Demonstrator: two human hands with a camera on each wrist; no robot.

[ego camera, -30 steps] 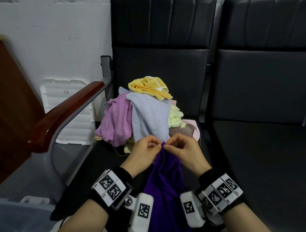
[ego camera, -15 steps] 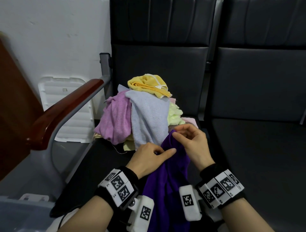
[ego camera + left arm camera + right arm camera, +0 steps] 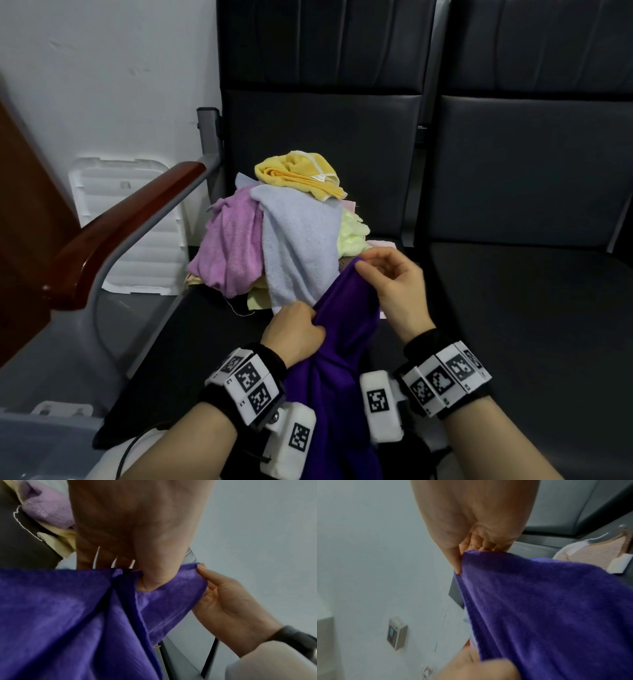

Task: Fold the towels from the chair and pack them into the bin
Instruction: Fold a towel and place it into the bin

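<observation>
A dark purple towel (image 3: 342, 342) hangs between my hands over the front of the black chair seat (image 3: 191, 342). My right hand (image 3: 394, 284) pinches its top corner, raised near the pile. Lower down, my left hand (image 3: 294, 329) grips the towel's edge, fingers curled into the cloth. The left wrist view shows the purple towel (image 3: 68, 615) bunched under my left hand (image 3: 137, 574). In the right wrist view my right hand (image 3: 464, 555) pinches the purple towel (image 3: 539, 608) at its hem. A pile of towels (image 3: 291, 233), yellow, pale blue, lilac and light green, lies on the seat behind.
A wooden armrest (image 3: 120, 233) on a grey metal frame borders the seat on the left. A white plastic lid (image 3: 137, 233) leans against the wall behind it. The grey bin's rim (image 3: 44, 425) shows at the bottom left. A second black seat (image 3: 531, 325) lies to the right.
My hands, pinching the towel close together a second ago, have drawn apart. The right hand rose up and right with the corner; the left slid down along the edge.
</observation>
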